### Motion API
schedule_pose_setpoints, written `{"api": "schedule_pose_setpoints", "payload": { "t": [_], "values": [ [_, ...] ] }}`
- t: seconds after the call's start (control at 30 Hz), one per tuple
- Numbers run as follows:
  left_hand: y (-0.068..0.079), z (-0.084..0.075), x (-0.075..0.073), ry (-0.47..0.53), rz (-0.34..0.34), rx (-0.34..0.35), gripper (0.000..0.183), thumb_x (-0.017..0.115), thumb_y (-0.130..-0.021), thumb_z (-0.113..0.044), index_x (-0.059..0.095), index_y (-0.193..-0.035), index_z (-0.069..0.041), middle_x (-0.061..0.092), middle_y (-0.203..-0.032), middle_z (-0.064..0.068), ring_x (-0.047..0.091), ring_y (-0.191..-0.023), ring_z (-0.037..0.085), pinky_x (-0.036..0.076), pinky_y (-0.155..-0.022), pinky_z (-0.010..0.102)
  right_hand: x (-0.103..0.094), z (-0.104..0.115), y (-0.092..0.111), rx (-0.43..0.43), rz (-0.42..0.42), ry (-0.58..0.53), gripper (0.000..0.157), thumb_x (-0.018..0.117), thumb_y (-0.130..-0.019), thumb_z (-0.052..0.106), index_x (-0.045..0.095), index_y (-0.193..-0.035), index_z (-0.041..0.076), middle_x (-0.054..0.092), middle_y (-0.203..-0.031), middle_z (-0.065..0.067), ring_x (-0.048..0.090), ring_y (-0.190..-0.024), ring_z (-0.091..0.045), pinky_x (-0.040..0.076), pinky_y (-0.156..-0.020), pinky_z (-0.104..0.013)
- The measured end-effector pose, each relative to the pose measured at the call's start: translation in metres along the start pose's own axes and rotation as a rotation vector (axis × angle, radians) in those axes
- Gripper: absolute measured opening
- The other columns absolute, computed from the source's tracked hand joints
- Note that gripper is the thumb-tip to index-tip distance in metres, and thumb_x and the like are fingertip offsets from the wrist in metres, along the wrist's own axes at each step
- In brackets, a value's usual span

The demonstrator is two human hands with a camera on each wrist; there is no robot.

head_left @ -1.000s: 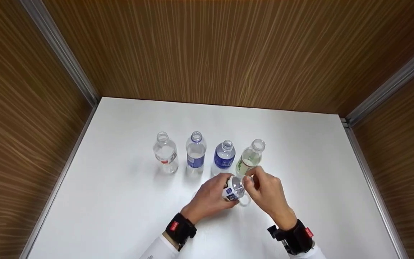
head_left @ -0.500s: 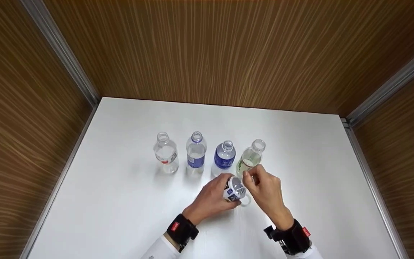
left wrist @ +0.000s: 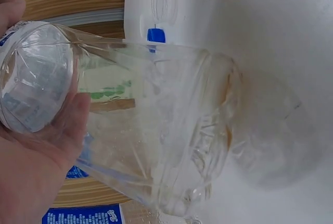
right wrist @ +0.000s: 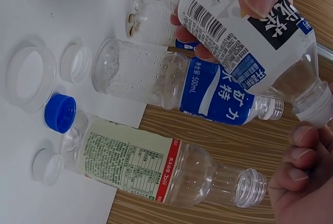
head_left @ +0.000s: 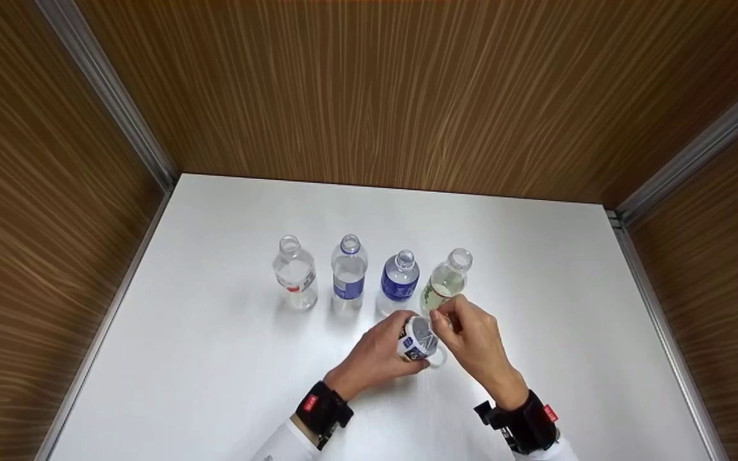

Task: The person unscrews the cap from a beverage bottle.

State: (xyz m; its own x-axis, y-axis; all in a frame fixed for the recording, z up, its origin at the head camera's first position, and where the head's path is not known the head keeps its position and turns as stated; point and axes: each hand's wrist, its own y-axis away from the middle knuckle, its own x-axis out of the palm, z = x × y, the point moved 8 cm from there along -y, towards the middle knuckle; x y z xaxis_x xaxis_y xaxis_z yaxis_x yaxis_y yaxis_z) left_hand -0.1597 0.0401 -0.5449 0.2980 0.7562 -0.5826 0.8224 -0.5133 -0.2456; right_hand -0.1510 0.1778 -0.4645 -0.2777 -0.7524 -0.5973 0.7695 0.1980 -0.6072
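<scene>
In the head view my left hand (head_left: 378,351) grips a clear plastic bottle (head_left: 415,344) with a white, blue and black label, held tilted with its neck toward my right hand. The left wrist view shows the bottle's transparent body (left wrist: 151,125) beyond my thumb. A white cap (right wrist: 315,108) sits on its neck in the right wrist view. The thumb and curled fingers of my right hand (head_left: 476,336) are at this cap and pinch it. Just behind the hands stands an uncapped bottle with a pale green label (head_left: 443,285).
Uncapped bottles stand in a row: a red-marked one (head_left: 296,272), a blue-labelled one (head_left: 348,275) and a shorter blue-labelled one (head_left: 399,282). A blue cap (right wrist: 60,113), white caps (right wrist: 76,63) and a large translucent ring (right wrist: 29,78) lie on the white table (head_left: 215,384). Wood-patterned panels enclose it.
My right thumb and fingers shift slightly around the cap, and the hand moves a little left. The gripped bottle moves marginally right. The standing bottles stay put.
</scene>
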Motion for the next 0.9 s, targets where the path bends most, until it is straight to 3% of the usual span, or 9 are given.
{"api": "schedule_pose_setpoints", "payload": {
  "t": [0.2,0.47,0.6,0.77,0.9],
  "values": [
    [0.000,0.001,0.000,0.022,0.010,-0.007,0.072,0.084,-0.072,-0.035,0.045,-0.129,-0.015,0.058,-0.109,-0.006,0.055,-0.094,0.005,0.048,-0.080,0.024,0.002,0.000,0.000,-0.015,0.052,-0.038,0.011,0.068,-0.086,0.006,0.058,-0.088,0.010,0.049,-0.068,0.007,0.047,-0.053,-0.019,0.034,-0.049,-0.021],
    [-0.001,0.002,-0.001,0.008,-0.015,0.004,0.073,0.085,-0.070,-0.034,0.046,-0.129,-0.016,0.058,-0.109,-0.006,0.055,-0.094,0.005,0.048,-0.080,0.024,0.002,0.002,0.001,-0.088,0.071,-0.059,0.010,0.067,-0.087,0.006,0.060,-0.092,0.009,0.051,-0.076,0.010,0.050,-0.060,-0.011,0.038,-0.054,-0.017],
    [-0.002,-0.004,-0.004,-0.130,-0.103,0.062,0.071,0.085,-0.069,-0.036,0.048,-0.126,-0.014,0.059,-0.107,-0.004,0.056,-0.092,0.006,0.048,-0.078,0.023,0.000,0.000,0.000,-0.053,0.009,0.017,0.005,0.063,-0.087,0.013,0.059,-0.088,0.009,0.051,-0.069,0.007,0.049,-0.055,-0.014,0.037,-0.050,-0.021],
    [-0.003,-0.017,-0.008,-0.367,-0.242,0.143,0.069,0.083,-0.070,-0.041,0.051,-0.123,-0.010,0.059,-0.103,-0.002,0.057,-0.087,0.011,0.049,-0.076,0.027,-0.003,-0.001,0.001,0.026,-0.081,0.186,0.017,0.062,-0.088,0.025,0.056,-0.079,0.012,0.043,-0.053,0.010,0.037,-0.044,-0.007,0.028,-0.041,-0.028],
    [-0.003,-0.017,-0.009,-0.364,-0.235,0.142,0.070,0.083,-0.070,-0.040,0.052,-0.124,-0.010,0.058,-0.104,-0.001,0.056,-0.087,0.011,0.049,-0.077,0.026,-0.002,0.000,0.001,0.013,-0.091,0.149,0.016,0.066,-0.087,0.019,0.056,-0.078,0.011,0.043,-0.054,0.010,0.035,-0.047,-0.004,0.027,-0.041,-0.025]
  ]
}}
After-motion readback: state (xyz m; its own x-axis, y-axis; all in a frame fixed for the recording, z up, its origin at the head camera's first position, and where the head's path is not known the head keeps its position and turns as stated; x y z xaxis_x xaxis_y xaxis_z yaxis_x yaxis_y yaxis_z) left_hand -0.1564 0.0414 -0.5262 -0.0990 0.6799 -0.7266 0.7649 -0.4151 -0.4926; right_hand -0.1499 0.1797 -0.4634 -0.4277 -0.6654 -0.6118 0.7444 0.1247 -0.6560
